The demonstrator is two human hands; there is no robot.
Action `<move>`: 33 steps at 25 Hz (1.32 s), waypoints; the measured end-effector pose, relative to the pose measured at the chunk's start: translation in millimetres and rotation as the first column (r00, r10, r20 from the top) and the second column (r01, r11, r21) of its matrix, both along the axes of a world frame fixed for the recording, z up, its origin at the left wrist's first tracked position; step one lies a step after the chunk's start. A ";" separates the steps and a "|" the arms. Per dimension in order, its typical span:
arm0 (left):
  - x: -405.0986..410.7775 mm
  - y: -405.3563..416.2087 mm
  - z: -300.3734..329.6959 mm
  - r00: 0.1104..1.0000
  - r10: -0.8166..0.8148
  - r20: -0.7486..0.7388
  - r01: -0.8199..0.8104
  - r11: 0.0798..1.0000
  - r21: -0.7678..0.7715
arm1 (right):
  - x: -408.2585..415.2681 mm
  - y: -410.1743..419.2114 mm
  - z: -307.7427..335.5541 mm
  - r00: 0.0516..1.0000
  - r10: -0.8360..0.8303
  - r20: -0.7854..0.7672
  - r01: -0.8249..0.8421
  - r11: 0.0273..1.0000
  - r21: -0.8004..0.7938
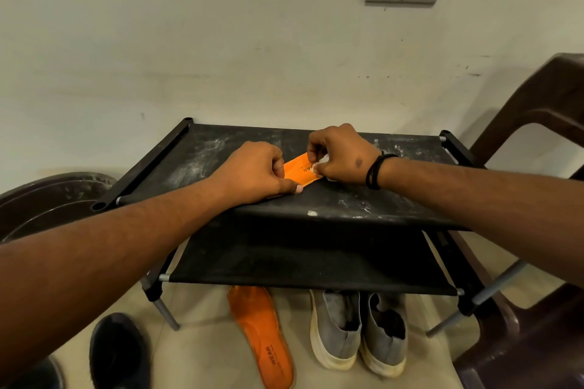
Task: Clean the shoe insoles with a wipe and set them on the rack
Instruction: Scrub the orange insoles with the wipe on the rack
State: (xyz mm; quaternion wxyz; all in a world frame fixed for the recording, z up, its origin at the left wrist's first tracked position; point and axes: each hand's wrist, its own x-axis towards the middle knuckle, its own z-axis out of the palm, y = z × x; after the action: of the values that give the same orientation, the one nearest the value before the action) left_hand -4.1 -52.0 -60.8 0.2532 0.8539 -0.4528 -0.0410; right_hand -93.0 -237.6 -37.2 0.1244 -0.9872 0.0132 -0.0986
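One orange insole (pixel 300 169) lies on the top shelf of the rack (pixel 347 199), between both hands. The left hand (pixel 256 172) presses its near end down with curled fingers, and the right hand (pixel 339 156) pinches a white wipe (pixel 322 163) against its far end. The shelf fabric under the hands is dusty, so the cleaned insole may get dirty again. A second insole (pixel 265 338) waits on the floor below.
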 end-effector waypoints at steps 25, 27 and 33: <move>-2.2 2.1 2.4 1.000 0.014 -0.002 -0.014 1.000 0.000 | -4.3 24.6 -3.6 0.999 0.033 0.039 -0.040 0.983 0.178; -2.4 1.7 2.5 1.000 0.013 0.006 -0.013 1.000 -0.009 | -3.8 29.5 -4.3 0.996 0.085 0.031 -0.089 0.980 0.180; 1.0 -0.5 -0.2 1.000 0.023 0.001 -0.023 1.000 0.007 | 21.0 -21.0 2.0 0.988 -0.136 0.078 0.135 0.991 0.021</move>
State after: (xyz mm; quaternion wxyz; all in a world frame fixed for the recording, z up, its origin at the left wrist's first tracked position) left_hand -3.1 -52.5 -61.1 0.2505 0.8599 -0.4431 -0.0390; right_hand -72.0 -258.6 -35.2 0.1257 -0.9783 0.0761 -0.1458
